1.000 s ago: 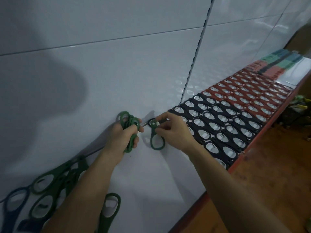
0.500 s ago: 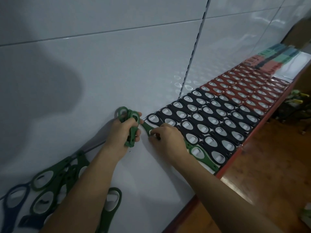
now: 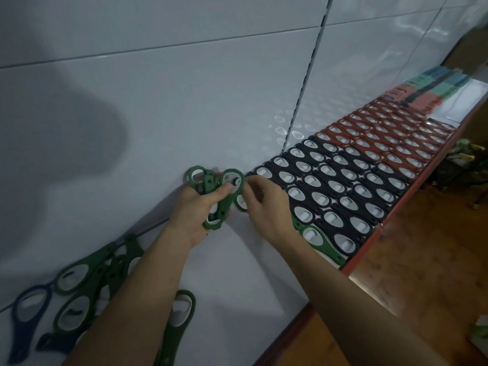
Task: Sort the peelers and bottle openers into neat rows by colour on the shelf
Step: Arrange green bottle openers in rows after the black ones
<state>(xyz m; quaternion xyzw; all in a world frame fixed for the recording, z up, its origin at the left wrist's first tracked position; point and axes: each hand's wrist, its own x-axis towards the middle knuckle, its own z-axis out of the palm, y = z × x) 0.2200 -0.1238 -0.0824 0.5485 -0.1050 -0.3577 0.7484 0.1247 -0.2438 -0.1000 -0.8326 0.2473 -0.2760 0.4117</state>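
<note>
On the shelf (image 3: pixel 237 286), beside the black rows (image 3: pixel 343 186), the left hand (image 3: pixel 195 215) has its grip closed round the green openers (image 3: pixel 223 207). The right hand (image 3: pixel 266 207) pinches one loop. It is probably best drawn out singly, then laid flush against those rows.

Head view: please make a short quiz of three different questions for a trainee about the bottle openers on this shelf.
1. True or false: the red plastic bottle openers lie nearer to the hands than the black plastic bottle openers.
2. The bundle of loop-shaped plastic openers gripped by the left hand is: A red, B green, C black.
3. Fill in: the front edge of the white shelf is ____.
Key: 1 false; 2 B; 3 red.
</note>
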